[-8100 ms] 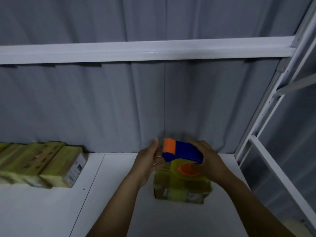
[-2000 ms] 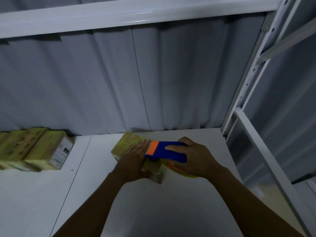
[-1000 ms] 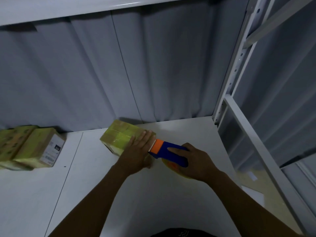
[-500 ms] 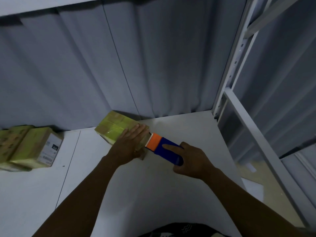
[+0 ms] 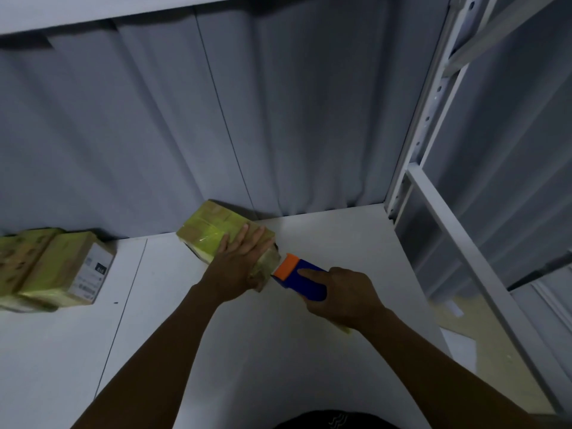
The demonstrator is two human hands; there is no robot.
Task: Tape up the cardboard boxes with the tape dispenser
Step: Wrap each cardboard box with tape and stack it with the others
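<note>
**Cardboard box** (image 5: 213, 230): wrapped in yellowish tape, lying by the back edge of the shelf (image 5: 340, 236), right of middle. Its long axis runs back-left to front-right.

**Left hand** (image 5: 238, 264): flat on the box top, fingers straight, likely pinning it against the tape's pull.

**Tape dispenser** (image 5: 301, 275): blue with an orange nose. The nose touches the box's front-right end and points back-left, in line with the box.

**Right hand** (image 5: 343, 297): wrapped round the dispenser body, forefinger along the top, probably to steer.

**Other boxes** (image 5: 62, 270): at the shelf's left edge.

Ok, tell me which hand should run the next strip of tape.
Right. The right hand grips the tape dispenser, its orange end at the cardboard box. The left hand lies flat on the box, well placed to steady it.
</note>
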